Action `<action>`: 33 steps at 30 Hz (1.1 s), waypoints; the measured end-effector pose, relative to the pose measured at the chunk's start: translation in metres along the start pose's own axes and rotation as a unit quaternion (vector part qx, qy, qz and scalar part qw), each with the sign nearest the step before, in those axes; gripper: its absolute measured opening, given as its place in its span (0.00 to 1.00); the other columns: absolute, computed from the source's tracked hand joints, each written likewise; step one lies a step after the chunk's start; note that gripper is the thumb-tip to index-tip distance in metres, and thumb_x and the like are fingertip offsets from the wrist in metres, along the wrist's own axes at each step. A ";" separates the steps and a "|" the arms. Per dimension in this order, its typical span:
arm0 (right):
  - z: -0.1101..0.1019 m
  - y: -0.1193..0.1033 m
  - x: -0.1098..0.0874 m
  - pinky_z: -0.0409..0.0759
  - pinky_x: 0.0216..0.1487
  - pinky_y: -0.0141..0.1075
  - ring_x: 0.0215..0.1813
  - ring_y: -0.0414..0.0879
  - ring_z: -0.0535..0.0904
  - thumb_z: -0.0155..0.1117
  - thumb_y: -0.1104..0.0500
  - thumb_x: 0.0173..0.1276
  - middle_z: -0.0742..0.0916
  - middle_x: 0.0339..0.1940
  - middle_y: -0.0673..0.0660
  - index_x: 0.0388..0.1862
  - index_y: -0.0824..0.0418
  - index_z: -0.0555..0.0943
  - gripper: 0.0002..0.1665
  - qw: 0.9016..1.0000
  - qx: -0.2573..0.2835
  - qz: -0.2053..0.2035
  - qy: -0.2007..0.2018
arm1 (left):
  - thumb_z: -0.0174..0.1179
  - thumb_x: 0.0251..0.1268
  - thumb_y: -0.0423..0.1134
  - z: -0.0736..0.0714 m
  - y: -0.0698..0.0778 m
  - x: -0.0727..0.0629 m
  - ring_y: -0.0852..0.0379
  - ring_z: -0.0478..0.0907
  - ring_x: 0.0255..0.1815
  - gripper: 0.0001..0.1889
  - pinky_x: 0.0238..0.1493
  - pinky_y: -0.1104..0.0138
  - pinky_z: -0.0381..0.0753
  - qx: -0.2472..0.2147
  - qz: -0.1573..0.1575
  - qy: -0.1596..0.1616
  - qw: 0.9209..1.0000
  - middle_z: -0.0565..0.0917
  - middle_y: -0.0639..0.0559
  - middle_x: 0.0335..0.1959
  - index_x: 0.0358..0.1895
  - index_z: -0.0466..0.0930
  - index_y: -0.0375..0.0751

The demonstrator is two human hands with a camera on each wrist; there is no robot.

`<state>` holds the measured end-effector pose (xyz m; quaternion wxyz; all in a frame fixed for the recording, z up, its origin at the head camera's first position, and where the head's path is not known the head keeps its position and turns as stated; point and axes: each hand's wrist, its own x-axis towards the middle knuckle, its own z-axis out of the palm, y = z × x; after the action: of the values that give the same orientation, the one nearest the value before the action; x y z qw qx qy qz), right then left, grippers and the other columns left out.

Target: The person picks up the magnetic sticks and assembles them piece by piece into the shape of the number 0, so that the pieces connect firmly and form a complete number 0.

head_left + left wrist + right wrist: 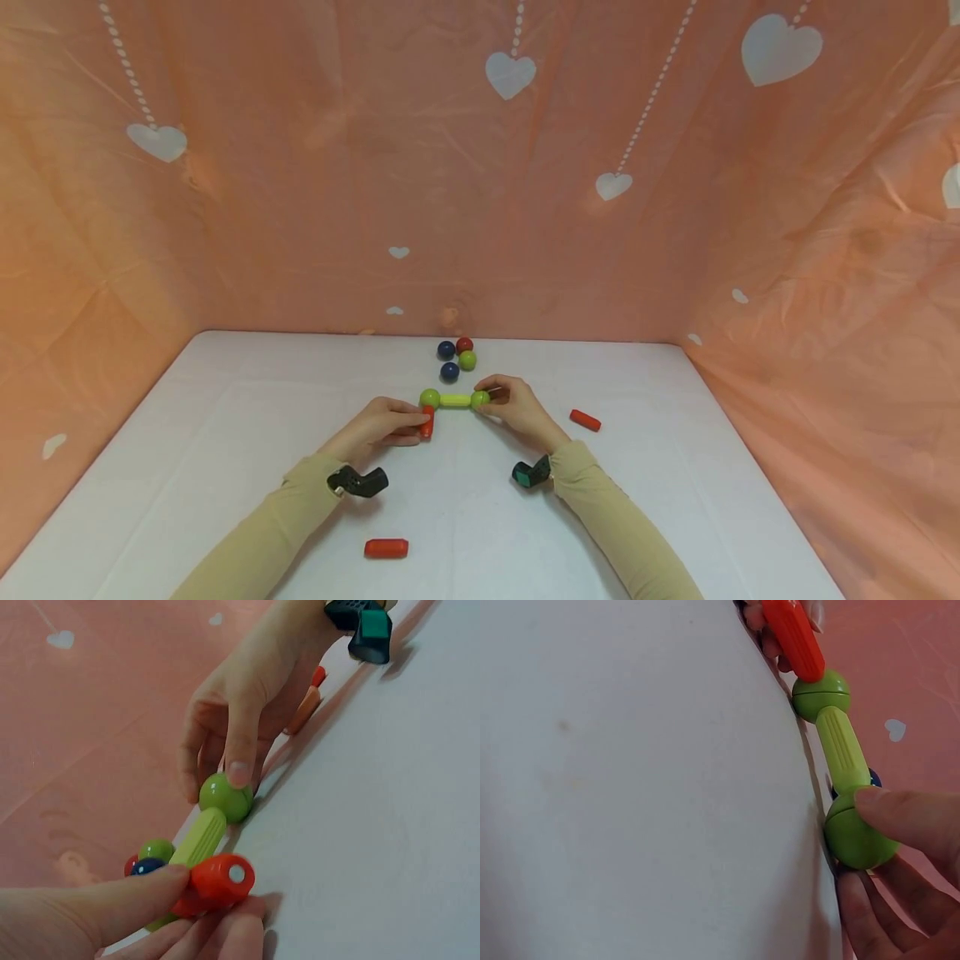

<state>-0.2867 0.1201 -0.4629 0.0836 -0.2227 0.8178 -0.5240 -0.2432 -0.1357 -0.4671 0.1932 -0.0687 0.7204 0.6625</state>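
Observation:
A yellow-green rod (455, 401) joins two green balls, one at each end. My right hand (517, 408) pinches the right green ball (859, 832) between thumb and fingers. In my left hand (384, 427), thumb and fingertips grip a red rod (217, 881), whose white-tipped end faces the left wrist camera. The far end of this red rod meets the left green ball (821, 696), so the two rods stand at roughly a right angle. From the left wrist view, my left fingers hide most of that left ball.
Beyond the hands sit two blue balls (449, 372), a red ball (464, 344) and another green ball (468, 361). One loose red rod (585, 420) lies right of my right hand, another red rod (386, 548) near the front of the white table (465, 500). Pink cloth (420, 167) hangs behind.

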 end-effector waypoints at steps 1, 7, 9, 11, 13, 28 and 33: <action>0.000 0.000 0.000 0.79 0.50 0.37 0.47 0.52 0.80 0.67 0.69 0.62 0.82 0.48 0.60 0.51 0.69 0.79 0.18 1.000 -0.002 0.001 0.000 | 0.66 0.60 0.35 -0.001 0.000 0.001 0.53 0.84 0.33 0.18 0.40 0.64 0.83 -0.001 -0.003 -0.001 1.000 0.83 0.41 0.38 0.50 0.78 0.26; -0.001 0.009 0.004 0.79 0.50 0.36 0.47 0.47 0.79 0.68 0.66 0.62 0.82 0.48 0.55 0.52 0.64 0.79 0.19 1.000 -0.010 0.017 -0.004 | 0.67 0.59 0.35 -0.003 0.001 0.000 0.53 0.84 0.34 0.19 0.40 0.64 0.83 -0.002 -0.009 -0.009 1.000 0.83 0.41 0.38 0.50 0.78 0.26; -0.001 0.009 0.004 0.79 0.51 0.37 0.48 0.47 0.79 0.68 0.65 0.62 0.82 0.49 0.55 0.53 0.64 0.79 0.19 1.000 -0.011 0.017 -0.006 | 0.67 0.59 0.35 -0.004 0.001 0.000 0.52 0.84 0.34 0.20 0.41 0.64 0.83 -0.003 -0.006 -0.011 1.000 0.83 0.41 0.39 0.50 0.78 0.26; -0.001 0.009 0.004 0.79 0.51 0.37 0.48 0.47 0.79 0.68 0.65 0.62 0.82 0.49 0.55 0.53 0.65 0.79 0.19 1.000 -0.011 0.016 -0.007 | 0.67 0.59 0.35 -0.004 0.001 -0.001 0.52 0.84 0.35 0.20 0.41 0.64 0.83 -0.003 -0.007 -0.011 1.000 0.83 0.40 0.39 0.50 0.78 0.25; -0.002 0.009 0.004 0.79 0.50 0.36 0.47 0.47 0.79 0.68 0.65 0.62 0.82 0.49 0.55 0.53 0.64 0.79 0.19 1.000 -0.011 0.017 -0.008 | 0.67 0.59 0.35 -0.004 0.001 0.000 0.52 0.84 0.35 0.20 0.41 0.64 0.83 -0.005 -0.011 -0.009 1.000 0.83 0.41 0.39 0.51 0.78 0.26; -0.016 0.000 0.025 0.75 0.57 0.42 0.53 0.49 0.78 0.68 0.60 0.63 0.82 0.53 0.59 0.56 0.65 0.77 0.23 1.000 -0.022 0.011 -0.018 | 0.68 0.58 0.36 -0.006 -0.002 0.002 0.51 0.83 0.39 0.22 0.44 0.63 0.82 -0.025 -0.014 -0.010 1.000 0.82 0.40 0.43 0.52 0.77 0.27; -0.023 -0.007 0.048 0.75 0.57 0.43 0.57 0.54 0.76 0.67 0.65 0.63 0.82 0.53 0.61 0.56 0.67 0.76 0.22 0.998 -0.056 -0.035 -0.004 | 0.69 0.57 0.36 -0.005 -0.001 0.003 0.52 0.84 0.37 0.21 0.43 0.64 0.82 -0.016 -0.013 -0.004 1.000 0.82 0.40 0.42 0.51 0.78 0.27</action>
<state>-0.3356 0.1152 -0.4420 0.0557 -0.2575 0.8373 -0.4790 -0.2471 -0.1406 -0.4687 0.2035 -0.0780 0.7081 0.6717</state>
